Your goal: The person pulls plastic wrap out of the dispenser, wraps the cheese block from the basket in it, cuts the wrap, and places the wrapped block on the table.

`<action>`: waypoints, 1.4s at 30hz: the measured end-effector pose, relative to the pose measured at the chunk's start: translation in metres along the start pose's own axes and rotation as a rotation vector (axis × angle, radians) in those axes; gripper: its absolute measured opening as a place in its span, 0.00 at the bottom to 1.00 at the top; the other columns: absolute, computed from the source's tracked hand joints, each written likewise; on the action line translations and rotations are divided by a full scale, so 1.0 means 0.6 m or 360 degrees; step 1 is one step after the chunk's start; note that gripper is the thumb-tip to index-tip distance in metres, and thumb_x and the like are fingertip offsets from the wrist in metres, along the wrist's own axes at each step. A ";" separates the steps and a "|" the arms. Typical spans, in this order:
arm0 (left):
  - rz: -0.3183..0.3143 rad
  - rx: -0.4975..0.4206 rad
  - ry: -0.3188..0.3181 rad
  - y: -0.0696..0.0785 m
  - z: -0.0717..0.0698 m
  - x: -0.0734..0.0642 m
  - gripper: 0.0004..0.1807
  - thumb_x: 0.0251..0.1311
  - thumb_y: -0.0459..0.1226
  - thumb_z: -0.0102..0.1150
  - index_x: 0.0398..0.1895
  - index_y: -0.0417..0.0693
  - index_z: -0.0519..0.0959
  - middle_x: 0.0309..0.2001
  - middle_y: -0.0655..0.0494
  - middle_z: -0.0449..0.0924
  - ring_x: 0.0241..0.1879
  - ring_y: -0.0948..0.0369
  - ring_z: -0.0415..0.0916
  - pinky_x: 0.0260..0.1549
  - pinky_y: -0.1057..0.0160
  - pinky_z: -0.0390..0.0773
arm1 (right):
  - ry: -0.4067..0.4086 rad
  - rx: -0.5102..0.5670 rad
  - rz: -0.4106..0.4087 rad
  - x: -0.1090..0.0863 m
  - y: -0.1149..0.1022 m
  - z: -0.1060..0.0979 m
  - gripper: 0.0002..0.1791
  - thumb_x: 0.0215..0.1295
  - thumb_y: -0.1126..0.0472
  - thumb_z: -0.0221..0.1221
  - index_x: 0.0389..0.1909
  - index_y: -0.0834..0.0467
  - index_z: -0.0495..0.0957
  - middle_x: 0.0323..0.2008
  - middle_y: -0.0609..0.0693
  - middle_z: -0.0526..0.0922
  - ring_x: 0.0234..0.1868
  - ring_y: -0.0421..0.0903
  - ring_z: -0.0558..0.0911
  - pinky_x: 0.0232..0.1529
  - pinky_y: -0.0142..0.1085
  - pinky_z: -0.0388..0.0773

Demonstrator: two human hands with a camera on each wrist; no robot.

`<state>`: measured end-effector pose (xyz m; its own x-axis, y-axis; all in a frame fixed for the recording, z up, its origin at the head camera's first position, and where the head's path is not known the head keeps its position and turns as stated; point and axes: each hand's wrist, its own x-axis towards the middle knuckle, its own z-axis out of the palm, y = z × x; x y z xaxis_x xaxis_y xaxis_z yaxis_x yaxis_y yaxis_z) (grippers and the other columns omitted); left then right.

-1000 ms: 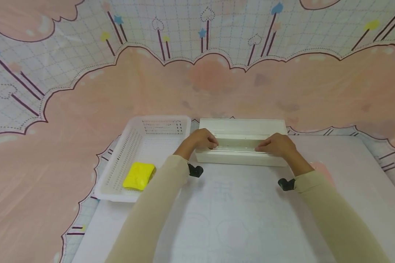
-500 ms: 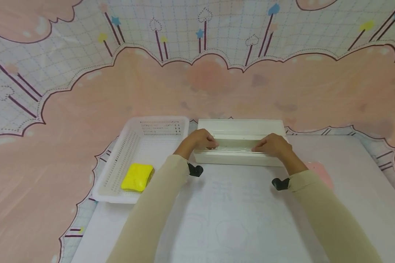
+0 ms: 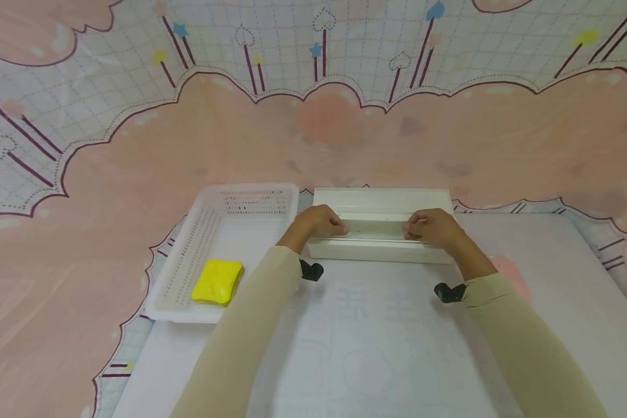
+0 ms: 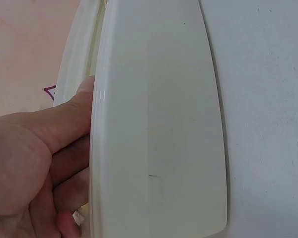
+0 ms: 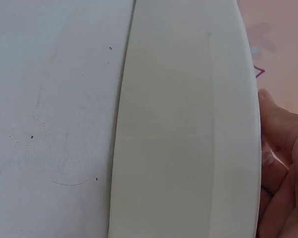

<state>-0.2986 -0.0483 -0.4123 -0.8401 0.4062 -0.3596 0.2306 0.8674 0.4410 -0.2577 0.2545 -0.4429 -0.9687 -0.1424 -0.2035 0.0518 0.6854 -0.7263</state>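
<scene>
A long off-white plastic box (image 3: 381, 251) stands at the table's far edge, its lid (image 3: 381, 198) raised at the back. My left hand (image 3: 319, 220) reaches over the left part of the box, fingers curled inward behind its front wall. My right hand (image 3: 435, 226) is over the right part, thumb and forefinger bent toward each other. Between the hands shows the box's pale greenish interior (image 3: 376, 230). Both wrist views show mostly the front wall (image 4: 159, 124), which hides the fingertips. I cannot tell whether the fingers pinch anything inside.
Left of the box stands a white perforated basket (image 3: 159, 296) with a yellow pillow-shaped packet (image 3: 217, 281) in it. A flat pink item (image 3: 511, 274) lies by the right wrist on the white table (image 3: 371, 337). A patterned cloth (image 3: 345, 139) hangs behind.
My right hand's fingers have drawn up from the inside of the box and bent toward the thumb. The left hand stays nearly in place. The view has shifted slightly.
</scene>
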 end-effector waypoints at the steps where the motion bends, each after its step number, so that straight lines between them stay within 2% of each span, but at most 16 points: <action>1: -0.0002 0.0007 -0.0002 0.000 0.000 0.000 0.14 0.69 0.52 0.62 0.51 0.62 0.88 0.57 0.60 0.85 0.61 0.56 0.77 0.66 0.51 0.72 | -0.0013 0.0054 -0.0006 0.000 0.000 -0.001 0.12 0.74 0.55 0.60 0.44 0.60 0.83 0.38 0.50 0.91 0.41 0.42 0.86 0.39 0.37 0.71; 4: 0.0003 0.0042 -0.0002 -0.001 0.002 0.002 0.13 0.68 0.51 0.63 0.50 0.64 0.89 0.56 0.61 0.85 0.62 0.56 0.77 0.67 0.50 0.71 | -0.0027 0.0133 -0.0002 0.000 0.001 -0.003 0.12 0.74 0.56 0.60 0.46 0.61 0.83 0.37 0.48 0.90 0.40 0.40 0.86 0.40 0.36 0.72; 8: 0.0021 0.0167 0.0017 -0.001 0.009 0.008 0.13 0.67 0.52 0.64 0.50 0.67 0.89 0.57 0.62 0.84 0.62 0.56 0.77 0.65 0.50 0.73 | -0.0038 0.0164 -0.0013 -0.002 0.002 -0.006 0.14 0.74 0.54 0.60 0.48 0.62 0.82 0.37 0.48 0.89 0.41 0.43 0.86 0.45 0.35 0.74; 14: -0.0023 0.0282 0.0045 0.002 0.017 0.014 0.14 0.68 0.54 0.62 0.53 0.70 0.87 0.62 0.63 0.81 0.66 0.55 0.74 0.67 0.48 0.71 | -0.0046 0.0278 -0.0076 -0.004 0.004 -0.008 0.17 0.74 0.54 0.61 0.49 0.65 0.81 0.38 0.51 0.88 0.43 0.45 0.88 0.45 0.28 0.79; 19: 0.0037 0.0334 -0.0059 0.009 0.014 0.013 0.17 0.74 0.50 0.55 0.62 0.67 0.82 0.70 0.58 0.75 0.72 0.54 0.67 0.73 0.50 0.64 | -0.0023 0.0316 -0.0103 -0.006 0.006 -0.009 0.17 0.73 0.55 0.61 0.49 0.67 0.81 0.37 0.53 0.88 0.40 0.42 0.87 0.42 0.26 0.80; 22: 0.0055 0.0359 -0.0106 0.012 0.013 0.012 0.18 0.76 0.48 0.52 0.64 0.65 0.81 0.72 0.58 0.73 0.74 0.53 0.65 0.75 0.50 0.61 | -0.0012 0.0338 -0.0117 -0.009 0.006 -0.009 0.17 0.73 0.56 0.61 0.49 0.67 0.81 0.38 0.55 0.88 0.39 0.41 0.86 0.42 0.26 0.80; 24: 0.0056 0.0350 -0.0110 0.014 0.013 0.010 0.17 0.76 0.47 0.52 0.63 0.63 0.82 0.70 0.58 0.75 0.73 0.54 0.67 0.74 0.50 0.63 | -0.0013 0.0366 -0.0136 -0.011 0.006 -0.010 0.17 0.74 0.56 0.61 0.49 0.68 0.80 0.38 0.56 0.88 0.39 0.40 0.86 0.43 0.26 0.80; 29: 0.0033 0.0309 -0.0037 0.013 0.015 0.008 0.15 0.74 0.50 0.55 0.56 0.62 0.86 0.61 0.61 0.82 0.64 0.56 0.75 0.67 0.52 0.70 | -0.0017 0.0435 -0.0153 -0.015 0.006 -0.014 0.19 0.74 0.54 0.60 0.49 0.69 0.79 0.37 0.53 0.88 0.39 0.38 0.86 0.45 0.26 0.80; 36: -0.0006 0.0276 0.0051 0.008 0.017 0.010 0.13 0.69 0.53 0.60 0.49 0.67 0.88 0.54 0.65 0.85 0.57 0.58 0.78 0.58 0.52 0.76 | -0.0044 0.0478 -0.0094 -0.014 0.009 -0.017 0.22 0.74 0.51 0.60 0.52 0.67 0.79 0.36 0.44 0.88 0.40 0.38 0.86 0.47 0.26 0.79; 42: -0.0009 0.0141 0.0068 0.001 0.016 0.013 0.10 0.68 0.52 0.63 0.44 0.65 0.89 0.46 0.65 0.87 0.50 0.60 0.79 0.53 0.53 0.78 | -0.0040 0.0495 -0.0073 -0.011 0.012 -0.019 0.22 0.74 0.52 0.60 0.54 0.67 0.78 0.37 0.45 0.88 0.39 0.38 0.86 0.47 0.28 0.81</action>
<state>-0.3001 -0.0418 -0.4228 -0.8611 0.3902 -0.3259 0.2667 0.8924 0.3640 -0.2538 0.2685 -0.4396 -0.9655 -0.1886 -0.1793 0.0837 0.4272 -0.9003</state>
